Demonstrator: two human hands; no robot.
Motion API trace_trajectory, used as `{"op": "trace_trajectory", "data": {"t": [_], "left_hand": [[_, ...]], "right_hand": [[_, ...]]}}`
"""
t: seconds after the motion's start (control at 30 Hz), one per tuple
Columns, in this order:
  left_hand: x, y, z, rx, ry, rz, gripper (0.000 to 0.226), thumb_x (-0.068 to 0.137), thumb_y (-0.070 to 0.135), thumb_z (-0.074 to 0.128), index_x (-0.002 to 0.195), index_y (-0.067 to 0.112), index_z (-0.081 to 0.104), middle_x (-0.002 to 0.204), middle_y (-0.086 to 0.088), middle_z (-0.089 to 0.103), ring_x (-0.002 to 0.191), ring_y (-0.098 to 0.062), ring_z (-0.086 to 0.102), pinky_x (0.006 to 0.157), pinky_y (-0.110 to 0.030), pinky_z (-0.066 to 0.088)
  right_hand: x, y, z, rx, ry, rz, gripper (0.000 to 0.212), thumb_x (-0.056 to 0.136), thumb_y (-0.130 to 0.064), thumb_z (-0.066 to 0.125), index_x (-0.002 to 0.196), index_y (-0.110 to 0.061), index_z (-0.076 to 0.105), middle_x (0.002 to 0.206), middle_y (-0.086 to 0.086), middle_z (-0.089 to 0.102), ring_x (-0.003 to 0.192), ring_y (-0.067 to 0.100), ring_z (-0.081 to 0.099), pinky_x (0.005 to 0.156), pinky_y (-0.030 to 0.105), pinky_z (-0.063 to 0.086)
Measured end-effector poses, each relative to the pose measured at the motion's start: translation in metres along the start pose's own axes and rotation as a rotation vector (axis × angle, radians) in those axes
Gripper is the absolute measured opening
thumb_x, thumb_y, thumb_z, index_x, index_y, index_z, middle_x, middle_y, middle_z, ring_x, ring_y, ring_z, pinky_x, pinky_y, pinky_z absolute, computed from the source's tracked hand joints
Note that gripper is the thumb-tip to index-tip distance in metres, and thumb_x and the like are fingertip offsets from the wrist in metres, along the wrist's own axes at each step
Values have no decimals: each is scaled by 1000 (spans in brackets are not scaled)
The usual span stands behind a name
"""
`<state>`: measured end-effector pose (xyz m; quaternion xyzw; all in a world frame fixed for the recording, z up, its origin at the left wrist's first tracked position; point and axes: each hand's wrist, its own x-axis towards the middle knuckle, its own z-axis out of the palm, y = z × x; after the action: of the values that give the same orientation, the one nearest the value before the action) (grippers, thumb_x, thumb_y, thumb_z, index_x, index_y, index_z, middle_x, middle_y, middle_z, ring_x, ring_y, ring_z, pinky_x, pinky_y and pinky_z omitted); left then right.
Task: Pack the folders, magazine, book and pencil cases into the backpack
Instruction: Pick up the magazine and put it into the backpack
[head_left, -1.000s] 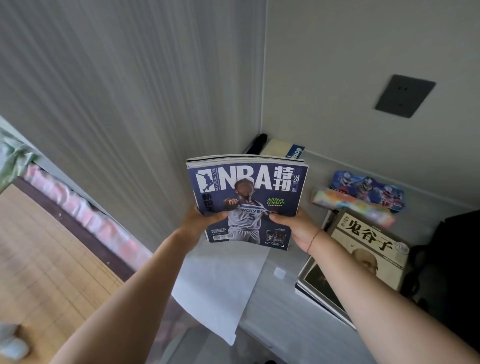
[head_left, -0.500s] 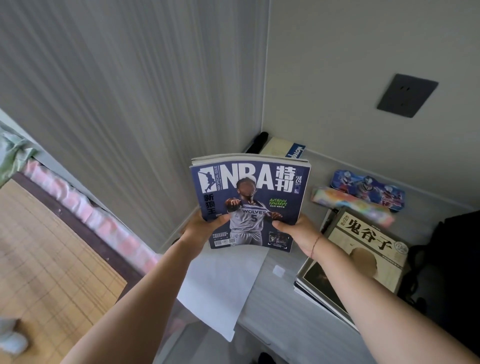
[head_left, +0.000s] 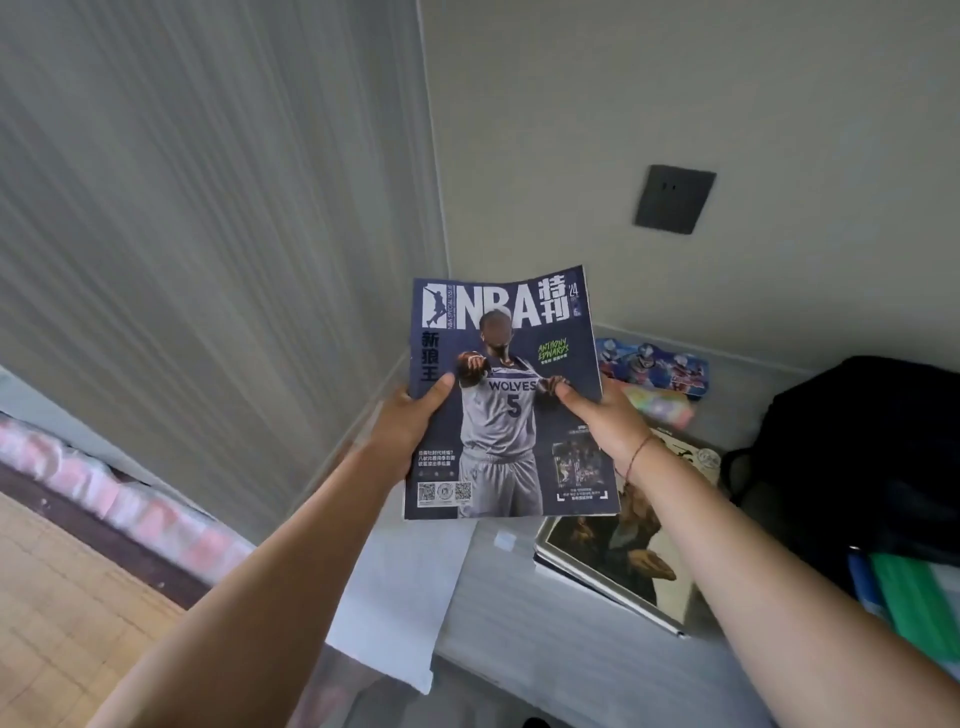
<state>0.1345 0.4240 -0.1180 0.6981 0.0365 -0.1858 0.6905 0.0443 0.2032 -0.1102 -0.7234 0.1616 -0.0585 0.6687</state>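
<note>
Desk (head_left: 519, 603): L hand (head_left: 410, 423), R hand (head_left: 608, 423) grip NBA mag (head_left: 506, 400), prob. '24.

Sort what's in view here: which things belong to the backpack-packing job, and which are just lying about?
Part of the job: magazine, gripped by left hand and right hand; book; blue pencil case; pastel pencil case; folders; backpack.
Just lying about: white paper sheet; dark wall plate.

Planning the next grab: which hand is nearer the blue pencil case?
Right. The right hand grips the magazine edge beside the blue pencil case; the left hand grips the opposite edge, farther away.
</note>
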Motion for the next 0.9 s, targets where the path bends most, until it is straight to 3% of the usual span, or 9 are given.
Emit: {"op": "trace_trajectory", "data": {"t": [0.1,0.23,0.37,0.47,0.53,0.67,0.73,0.9], "left_hand": [[-9,-1,35,38,-33,-56,27,77,41,74,92,20,69,82,-4,75,70,-22,71,59,-28,55],[-36,-8,99,65,-136,-69,29,81,37,71,98,15,67,87,-6,73,71,-21,69,57,-26,54],[-64,-21,151,117,-191,-97,36,78,43,72,101,15,68,90,-8,74,80,-28,70,75,-37,58],[-101,-33,202,120,-272,-105,36,77,42,73,103,16,68,92,-9,75,82,-28,71,75,-38,59],[-126,-43,232,109,-304,-126,35,78,40,73,104,16,69,90,-8,75,78,-28,71,72,-37,59],[-177,-71,283,168,-314,-195,36,74,46,75,94,16,68,90,-9,74,85,-31,70,83,-44,57],[-208,-88,309,174,-352,-216,37,75,46,74,97,16,68,93,-8,74,87,-31,70,84,-45,57],[-263,-123,358,189,-378,-247,28,77,42,74,92,20,67,90,-5,73,82,-26,70,79,-38,57]], "right_hand": [[-19,4,-34,55,76,27,10,90,-27,61,95,-35,64,90,-18,72,79,0,68,64,13,53],[-64,13,-92,60,186,35,25,90,-27,61,115,-25,61,105,-8,69,92,5,64,80,20,50],[-110,18,-142,78,241,55,25,91,-25,61,116,-24,60,102,-12,69,85,-4,67,69,11,51],[-157,26,-193,71,315,63,22,90,-28,61,112,-30,60,99,-17,68,85,-7,63,64,8,46],[-186,33,-222,94,355,96,22,90,-26,62,112,-28,58,98,-14,68,85,-1,63,64,11,47],[-244,51,-275,192,396,203,28,89,-4,57,114,-17,56,91,4,69,74,17,68,62,27,52],[-280,65,-302,215,393,234,27,88,0,55,108,-18,60,86,6,72,69,20,71,58,29,55],[-346,92,-350,244,419,284,30,92,-11,57,120,-23,56,104,7,71,94,28,67,87,42,52]]}}
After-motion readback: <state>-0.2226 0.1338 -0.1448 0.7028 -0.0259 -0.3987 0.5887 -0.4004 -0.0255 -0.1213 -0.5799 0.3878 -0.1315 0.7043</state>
